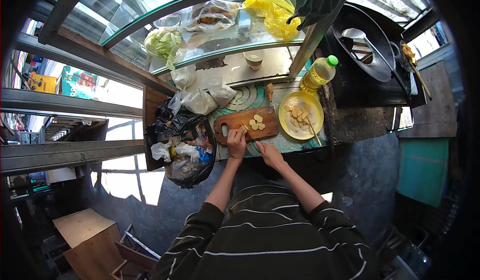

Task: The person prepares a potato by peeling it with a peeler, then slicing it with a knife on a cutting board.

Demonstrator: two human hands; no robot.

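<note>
A wooden cutting board [267,117] lies on the counter, with several pale round slices [257,123] on its middle. My left hand [236,142] is at the board's front left, fingers closed on a small pale piece of food [245,127]. In my right hand [270,155], at the board's front edge, is a knife [251,136]. Its thin blade reaches up and left to the piece at my left fingertips. Right of the board, a yellow bowl [284,125] contains pale cut pieces in whitish batter, and a stick-like handle leans over its rim.
A bottle of yellow oil [318,75] with a green cap stands behind the bowl. A large black wok [367,45] is at the right. Left of the board hangs a black trash bag [172,122]. Cabbage [163,44] and a yellow plastic bag [272,12] lie in the glass case; a cup [254,60] is below.
</note>
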